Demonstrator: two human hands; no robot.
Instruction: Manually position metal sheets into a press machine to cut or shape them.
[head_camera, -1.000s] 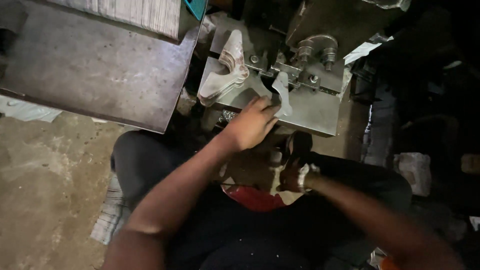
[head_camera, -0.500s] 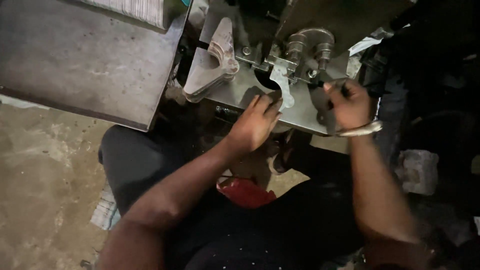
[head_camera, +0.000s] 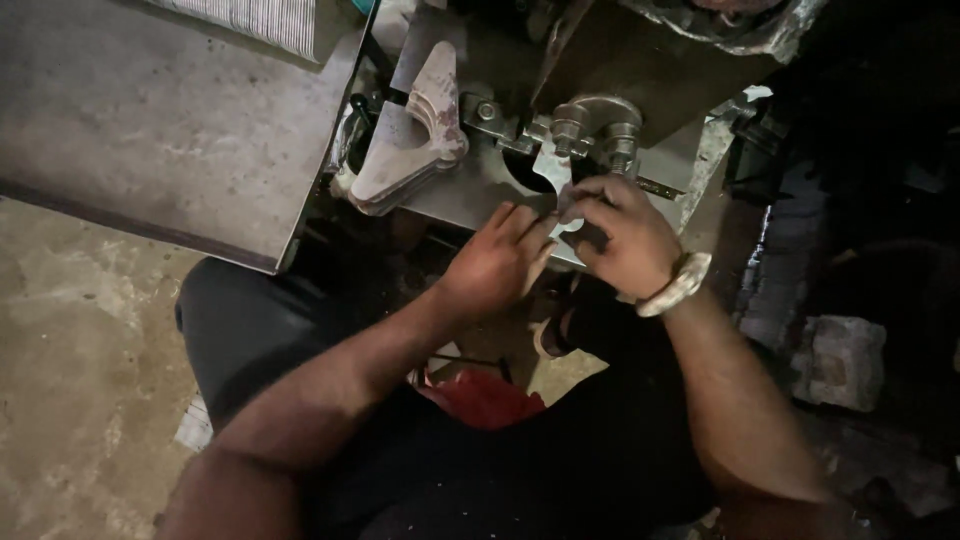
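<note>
With both hands pinching the flat metal blank (head_camera: 556, 190) — left hand (head_camera: 497, 262), right hand (head_camera: 622, 235) — it likely needs seating squarely under the press clamp (head_camera: 590, 125), fingers clear.

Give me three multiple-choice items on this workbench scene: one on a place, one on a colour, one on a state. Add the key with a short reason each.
1. Where does the stack of flat metal blanks lie?
A. To the left of both hands, on the machine bed
B. On the floor
C. On the person's lap

2. What colour is the cloth below the hands?
A. Blue
B. Red
C. White

3. How do the hands stand?
A. Both hang at the person's sides
B. Left hand and right hand meet at the small metal piece under the clamp
C. Each lifts a hammer

Key: 1 A, the stack rests on the bed, left of the hands. 2 B, the cloth shows red. 3 B, the fingers of both hands touch the piece.
</note>
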